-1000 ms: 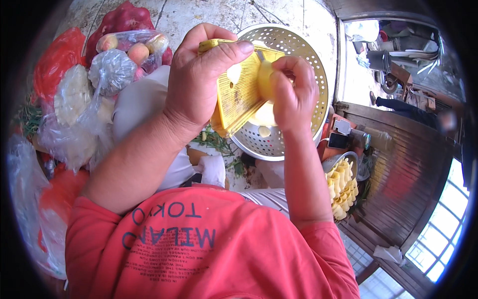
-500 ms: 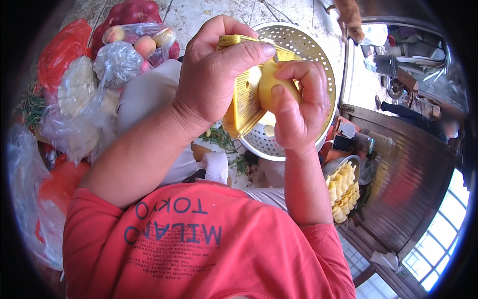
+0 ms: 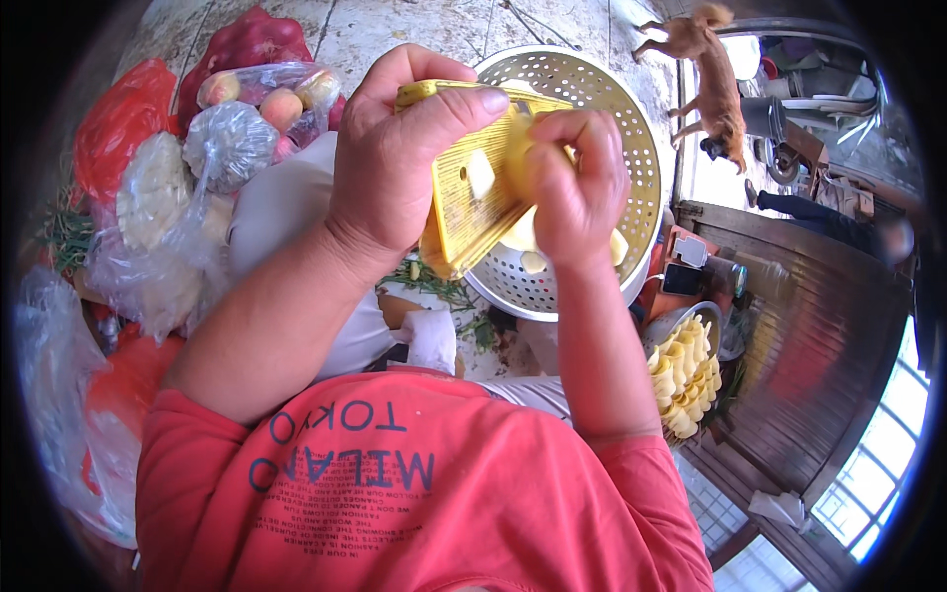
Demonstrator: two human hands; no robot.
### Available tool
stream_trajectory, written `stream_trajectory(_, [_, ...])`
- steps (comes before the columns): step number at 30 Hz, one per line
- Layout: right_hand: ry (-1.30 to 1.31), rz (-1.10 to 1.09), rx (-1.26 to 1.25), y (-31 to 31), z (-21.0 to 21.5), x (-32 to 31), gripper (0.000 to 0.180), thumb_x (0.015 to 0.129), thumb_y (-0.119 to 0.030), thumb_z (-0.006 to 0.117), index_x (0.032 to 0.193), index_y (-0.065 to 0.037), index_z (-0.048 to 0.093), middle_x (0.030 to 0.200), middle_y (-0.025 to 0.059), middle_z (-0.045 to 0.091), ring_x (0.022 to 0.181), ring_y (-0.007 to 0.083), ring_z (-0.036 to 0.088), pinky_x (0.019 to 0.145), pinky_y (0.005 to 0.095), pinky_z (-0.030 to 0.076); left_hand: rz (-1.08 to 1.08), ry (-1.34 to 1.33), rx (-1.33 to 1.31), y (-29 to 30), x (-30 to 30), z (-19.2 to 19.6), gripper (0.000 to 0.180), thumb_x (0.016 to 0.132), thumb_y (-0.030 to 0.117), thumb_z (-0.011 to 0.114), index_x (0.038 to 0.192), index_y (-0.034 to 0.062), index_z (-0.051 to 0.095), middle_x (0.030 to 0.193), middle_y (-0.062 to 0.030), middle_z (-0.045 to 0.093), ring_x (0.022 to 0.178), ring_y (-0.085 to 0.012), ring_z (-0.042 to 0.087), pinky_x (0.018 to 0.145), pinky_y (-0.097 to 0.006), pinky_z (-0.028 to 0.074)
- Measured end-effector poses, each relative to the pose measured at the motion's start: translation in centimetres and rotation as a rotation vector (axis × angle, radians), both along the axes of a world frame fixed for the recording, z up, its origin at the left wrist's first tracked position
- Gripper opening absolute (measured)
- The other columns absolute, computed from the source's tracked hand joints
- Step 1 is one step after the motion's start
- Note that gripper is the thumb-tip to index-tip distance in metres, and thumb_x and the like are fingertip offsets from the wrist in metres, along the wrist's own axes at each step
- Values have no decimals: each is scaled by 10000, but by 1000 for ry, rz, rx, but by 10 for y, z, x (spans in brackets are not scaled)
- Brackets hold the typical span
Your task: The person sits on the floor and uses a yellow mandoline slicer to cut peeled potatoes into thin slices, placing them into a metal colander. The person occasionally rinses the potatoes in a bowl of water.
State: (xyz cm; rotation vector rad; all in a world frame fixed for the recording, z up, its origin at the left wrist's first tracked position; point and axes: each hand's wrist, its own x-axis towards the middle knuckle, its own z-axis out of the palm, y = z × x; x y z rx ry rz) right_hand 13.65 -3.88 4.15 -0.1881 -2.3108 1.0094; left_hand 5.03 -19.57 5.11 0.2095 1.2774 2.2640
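Observation:
My left hand (image 3: 400, 148) is closed round the upper end of a yellow slicer board (image 3: 457, 202), which tilts over the colander. In my right hand (image 3: 582, 183) is a peeled yellow potato (image 3: 523, 163), blurred by motion and pressed against the slicer's face. One pale slice (image 3: 480, 175) lies on the board beside it. Below both hands stands a metal colander (image 3: 631, 123) with round holes; a few pale slices (image 3: 619, 247) show inside, partly hidden by the slicer and my right hand.
Plastic bags (image 3: 148, 197) of produce, peaches (image 3: 282, 109) and a red net sack (image 3: 242, 54) crowd the left. At right are a bowl of yellow pieces (image 3: 681, 380), a phone (image 3: 683, 279) and a wooden panel (image 3: 779, 345). A brown dog (image 3: 718, 89) stands far right; a person lies beyond.
My hands, slicer and potato have shifted slightly left and down. The potato is now blurred, and a pale slice shows on the board. The dog has come further into view.

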Motion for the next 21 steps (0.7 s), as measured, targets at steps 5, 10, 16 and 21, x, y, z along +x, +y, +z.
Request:
stream_trajectory(5, [-209,-379,-284,79,-74,2,140,808,-152,633,792,-18,669,848,105,624,767,238,605,746,363,504,-49,3,38,6,0,7,232,850,136,751,993,28,604,887,-47,652,825,-111,628,752,-256,514])
stream_trajectory(10, [-9,51,-104,1,-8,5,119,789,-128,655,880,-51,647,880,97,628,877,238,601,806,355,491,-13,31,-52,-1,-3,0,241,846,148,752,994,27,604,884,-47,647,813,-113,619,747,-261,511])
stream_trajectory(16, [-138,-222,-381,47,-56,2,102,802,-128,628,800,-34,669,841,86,638,849,217,611,818,345,496,-24,-29,17,2,0,5,245,844,156,755,989,28,604,889,-44,646,821,-112,620,749,-264,512])
stream_trajectory(21, [-177,-331,-353,86,-93,1,142,838,-150,622,845,-22,682,857,89,654,829,189,614,806,305,494,-14,44,-56,3,-2,4,235,850,165,747,999,35,621,889,-42,661,812,-107,628,754,-255,516])
